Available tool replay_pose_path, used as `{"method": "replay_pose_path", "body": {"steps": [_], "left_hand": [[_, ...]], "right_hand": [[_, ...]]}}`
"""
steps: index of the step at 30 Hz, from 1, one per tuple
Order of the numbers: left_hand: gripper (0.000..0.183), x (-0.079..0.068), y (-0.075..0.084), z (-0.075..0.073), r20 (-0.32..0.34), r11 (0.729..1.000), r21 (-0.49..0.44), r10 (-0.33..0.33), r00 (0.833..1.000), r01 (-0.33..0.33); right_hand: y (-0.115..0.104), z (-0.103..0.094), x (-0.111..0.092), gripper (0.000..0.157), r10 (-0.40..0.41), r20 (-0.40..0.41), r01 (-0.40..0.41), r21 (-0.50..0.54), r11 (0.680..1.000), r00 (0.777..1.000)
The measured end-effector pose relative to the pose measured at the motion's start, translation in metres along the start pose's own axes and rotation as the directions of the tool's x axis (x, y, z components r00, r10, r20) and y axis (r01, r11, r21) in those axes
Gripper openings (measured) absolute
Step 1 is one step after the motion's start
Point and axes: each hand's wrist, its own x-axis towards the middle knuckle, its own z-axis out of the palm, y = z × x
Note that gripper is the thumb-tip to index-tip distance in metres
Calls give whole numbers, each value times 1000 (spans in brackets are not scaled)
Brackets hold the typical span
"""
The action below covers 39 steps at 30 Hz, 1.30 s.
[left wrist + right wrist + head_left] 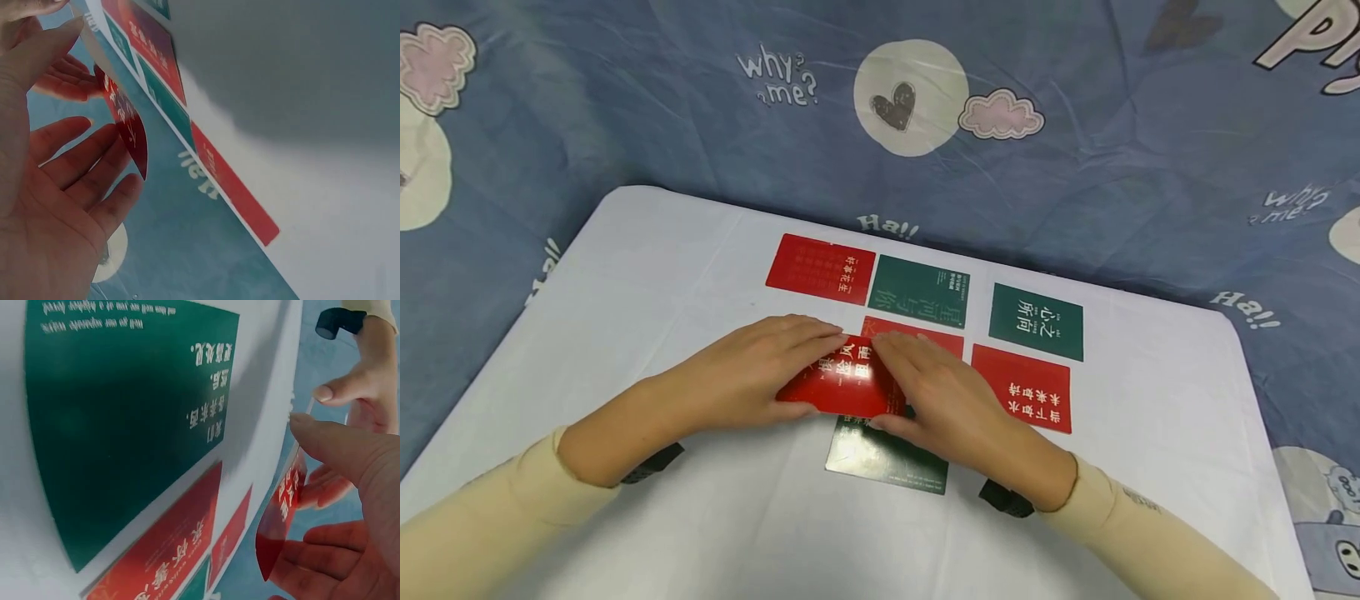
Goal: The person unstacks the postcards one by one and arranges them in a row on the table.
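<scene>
A glossy red card (842, 396) with white characters is held above the table between both hands. The left hand (767, 367) grips its left end, fingers along the far edge and thumb at the near edge. At the other end, the right hand (943, 392) holds it the same way. In the left wrist view the red card (125, 119) looks slightly bowed, and the right wrist view shows the card (281, 515) apart from the tabletop. Beneath it lies a dark green card (887, 458), and just beyond is another red card (917, 329), partly hidden.
Farther back on the white-covered table (625, 333) lie a red card (808, 267) and a green card (925, 296). On the right, a green card (1048, 325) lies behind a red one (1026, 375). A blue patterned cloth (700, 125) hangs behind the table.
</scene>
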Motion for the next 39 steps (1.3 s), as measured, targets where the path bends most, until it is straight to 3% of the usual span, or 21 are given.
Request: {"method": "replay_pose_path", "body": {"steps": [16, 39], "left_hand": [[88, -1, -36, -5, 46, 997, -22, -75, 996, 76], [87, -6, -70, -12, 84, 985, -28, -169, 982, 171]], "right_hand": [[5, 10, 43, 95, 11, 22, -11, -1, 1000, 1000], [7, 27, 87, 90, 8, 59, -7, -19, 1000, 998]]}}
